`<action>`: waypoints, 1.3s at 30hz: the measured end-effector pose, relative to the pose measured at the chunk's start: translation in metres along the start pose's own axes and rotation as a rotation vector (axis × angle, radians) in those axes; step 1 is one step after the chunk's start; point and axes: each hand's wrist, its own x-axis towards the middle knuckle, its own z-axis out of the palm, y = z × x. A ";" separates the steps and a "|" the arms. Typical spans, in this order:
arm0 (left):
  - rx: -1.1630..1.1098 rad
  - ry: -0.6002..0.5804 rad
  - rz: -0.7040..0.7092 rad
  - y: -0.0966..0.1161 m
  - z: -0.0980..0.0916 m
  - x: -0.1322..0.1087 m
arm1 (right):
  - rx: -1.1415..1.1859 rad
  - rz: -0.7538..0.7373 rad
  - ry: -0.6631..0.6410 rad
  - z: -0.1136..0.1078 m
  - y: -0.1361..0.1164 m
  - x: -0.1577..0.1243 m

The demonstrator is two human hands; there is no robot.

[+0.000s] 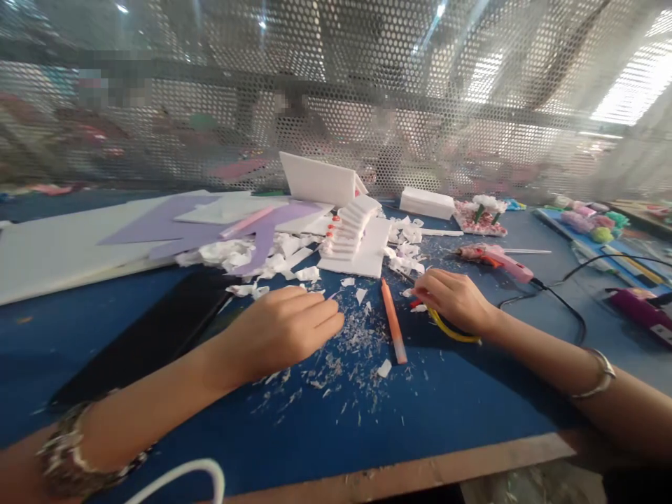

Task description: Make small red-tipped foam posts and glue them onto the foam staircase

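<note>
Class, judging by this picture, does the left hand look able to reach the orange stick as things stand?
Probably yes: the orange stick lies uncovered a little to the right of the left hand, with just small scraps between them.

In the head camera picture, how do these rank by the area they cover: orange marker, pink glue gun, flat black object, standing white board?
1. Flat black object, though it lies nearer the camera
2. Standing white board
3. Orange marker and pink glue gun: too alike to rank
</note>
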 end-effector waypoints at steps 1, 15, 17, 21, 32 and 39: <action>0.054 -0.013 0.047 0.003 -0.004 0.013 | 0.020 -0.031 -0.003 0.001 0.000 -0.001; -0.040 -0.082 -0.023 -0.002 0.009 0.002 | 0.389 -0.370 -0.183 -0.028 -0.059 -0.012; -0.045 -0.088 -0.055 -0.004 0.009 0.001 | 0.457 -0.361 -0.230 -0.028 -0.061 -0.013; -0.075 -0.095 -0.092 -0.003 0.008 0.000 | 0.480 -0.323 -0.289 -0.024 -0.054 -0.013; -0.525 -0.175 -0.060 0.017 0.011 -0.004 | 0.280 -0.146 -0.194 -0.020 -0.062 0.006; -0.437 -0.185 -0.049 0.020 0.008 -0.006 | 0.248 -0.015 -0.103 -0.012 -0.041 -0.005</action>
